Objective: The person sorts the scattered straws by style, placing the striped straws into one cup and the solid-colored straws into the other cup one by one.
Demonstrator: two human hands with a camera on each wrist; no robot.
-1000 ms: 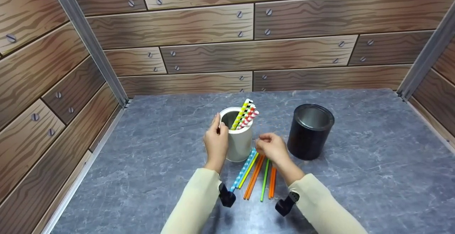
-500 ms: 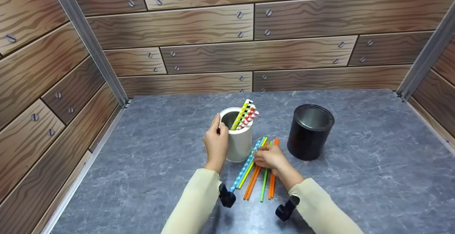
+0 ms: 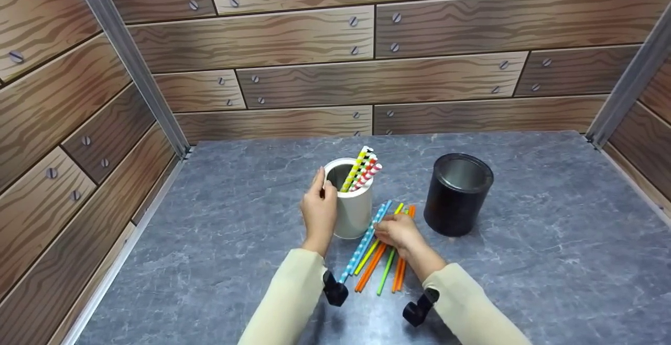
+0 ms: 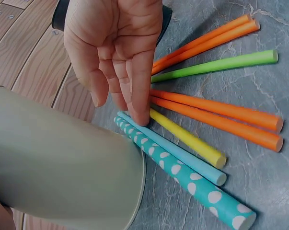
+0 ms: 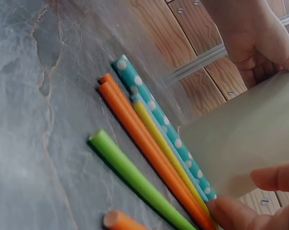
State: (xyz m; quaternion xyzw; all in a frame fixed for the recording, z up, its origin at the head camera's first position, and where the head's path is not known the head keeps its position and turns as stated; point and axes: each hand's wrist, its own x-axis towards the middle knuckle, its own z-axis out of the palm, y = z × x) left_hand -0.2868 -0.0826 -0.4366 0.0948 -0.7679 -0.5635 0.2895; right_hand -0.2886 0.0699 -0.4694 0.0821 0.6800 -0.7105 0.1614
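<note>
One yellow straw (image 4: 187, 138) — farther right now

On the table (image 3: 236, 219), straws (image 3: 360, 172) lean in the left can (image 3: 352, 216), sticks (image 3: 371, 267) lie before it, left of the right can (image 3: 453, 208).

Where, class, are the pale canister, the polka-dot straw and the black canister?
Pale canister (image 3: 352, 216), head view: outer wall.
Polka-dot straw (image 4: 177, 171), left wrist view: visible shaft.
Black canister (image 3: 454, 206), head view: outer wall.
</note>
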